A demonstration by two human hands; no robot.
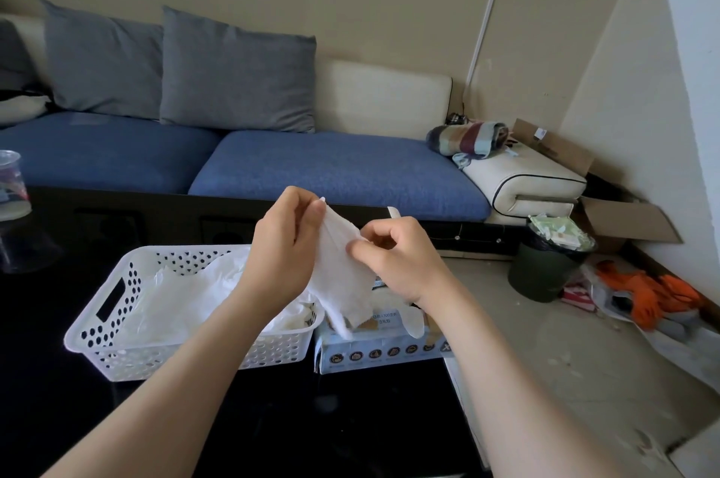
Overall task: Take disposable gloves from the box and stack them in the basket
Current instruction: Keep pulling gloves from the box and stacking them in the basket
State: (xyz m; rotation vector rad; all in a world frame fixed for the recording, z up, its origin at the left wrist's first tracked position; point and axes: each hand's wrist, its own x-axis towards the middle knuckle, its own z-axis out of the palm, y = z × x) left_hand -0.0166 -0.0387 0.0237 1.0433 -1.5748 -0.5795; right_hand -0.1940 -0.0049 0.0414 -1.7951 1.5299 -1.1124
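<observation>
- Basket (97,325): white, perforated, on the dark table (58,411); several pale gloves already lie inside, so part of the stacking appears done.
- Glove (343,275): held in the air above the gap between basket and box, not yet placed.
- Left hand (284,247): pinches the glove's upper edge.
- Right hand (393,255): fingers curled, pinching the glove's side.
- Box (382,349): just right of the basket; another glove protrudes from its opening, so more remain to transfer.
</observation>
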